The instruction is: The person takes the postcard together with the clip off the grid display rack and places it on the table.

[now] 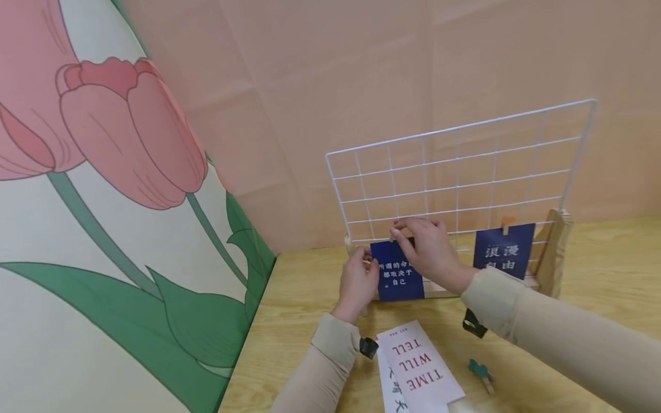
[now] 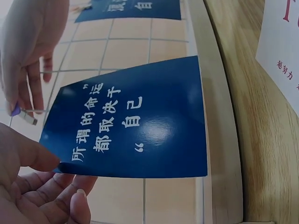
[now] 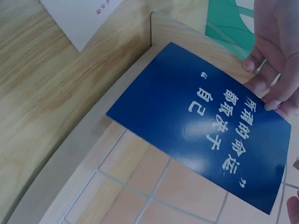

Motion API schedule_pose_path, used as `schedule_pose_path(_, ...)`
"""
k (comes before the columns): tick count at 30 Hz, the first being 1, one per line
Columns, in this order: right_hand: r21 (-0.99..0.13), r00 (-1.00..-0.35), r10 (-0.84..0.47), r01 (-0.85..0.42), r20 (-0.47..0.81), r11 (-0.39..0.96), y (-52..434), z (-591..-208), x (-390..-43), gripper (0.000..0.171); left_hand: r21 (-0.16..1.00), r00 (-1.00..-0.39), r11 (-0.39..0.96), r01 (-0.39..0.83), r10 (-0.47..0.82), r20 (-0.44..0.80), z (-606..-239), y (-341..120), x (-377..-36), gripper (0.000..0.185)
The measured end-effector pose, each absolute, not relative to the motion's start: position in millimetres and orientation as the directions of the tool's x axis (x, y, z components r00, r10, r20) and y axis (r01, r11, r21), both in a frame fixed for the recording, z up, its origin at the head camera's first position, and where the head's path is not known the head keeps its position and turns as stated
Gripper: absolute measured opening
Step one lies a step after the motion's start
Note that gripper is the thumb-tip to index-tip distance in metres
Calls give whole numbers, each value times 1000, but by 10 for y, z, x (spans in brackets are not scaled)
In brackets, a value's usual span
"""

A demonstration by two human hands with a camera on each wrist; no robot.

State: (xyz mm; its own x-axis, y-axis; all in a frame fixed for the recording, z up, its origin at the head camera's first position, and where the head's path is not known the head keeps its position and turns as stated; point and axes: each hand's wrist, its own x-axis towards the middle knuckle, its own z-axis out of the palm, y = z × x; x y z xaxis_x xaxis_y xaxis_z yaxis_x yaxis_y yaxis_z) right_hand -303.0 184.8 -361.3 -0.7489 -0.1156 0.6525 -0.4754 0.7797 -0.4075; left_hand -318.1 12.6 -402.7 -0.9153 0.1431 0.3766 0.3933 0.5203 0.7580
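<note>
My left hand (image 1: 358, 278) pinches one side edge of a blue card (image 2: 159, 135) with white Chinese characters. The card stands against the lower part of a white wire grid (image 1: 423, 135), above its wooden base (image 2: 219, 140). At the card's top edge, my right hand (image 1: 431, 246) pinches a small wooden clothespin (image 2: 28, 116) with a purple top. In the left wrist view this clothespin is close to the grid wires; whether it touches the card I cannot tell. To the right, a second blue card (image 1: 505, 244) hangs from the grid by an orange-topped clothespin (image 1: 508, 225).
Printed paper cards (image 1: 418, 367), overlapping, lie on the wooden table (image 1: 289, 310) in front of the grid. Beside them is a teal-topped clothespin (image 1: 482, 376). A wooden upright (image 1: 555, 252) supports the grid's right end. A tulip-patterned panel (image 1: 134, 137) stands at the left.
</note>
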Motion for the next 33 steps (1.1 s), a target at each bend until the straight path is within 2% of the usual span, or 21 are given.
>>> schedule_pose_path(8, -349, -692, -161, -534, 704, 770, 2002, -3649, -2865, 9, 794, -914, 452, 405, 168, 370, -4019, 76, -3137, 6)
schedule_pose_path(14, -357, -707, -160, -523, 688, 774, 2141, -3653, -2712, 11, 786, -899, 436, 439, 215, 383, -3944, 41, -3085, 5)
schedule_pose_path(21, -384, -778, -181, -481, 602, 788, 2286, -3770, -2527, 11, 782, -910, 467, 413, 248, 332, -3870, 16, -3008, 4)
schedule_pose_path(29, -336, -750, -241, -527, 616, 781, 2430, -3947, -2410, 5, 804, -904, 443, 398, 337, 263, -3896, -49, -2957, 4)
schedule_pose_path(33, -365, -783, -253, -515, 568, 775, 2488, -4020, -2375, 5, 816, -892, 433, 383, 402, 206, -3943, -86, -2950, 4)
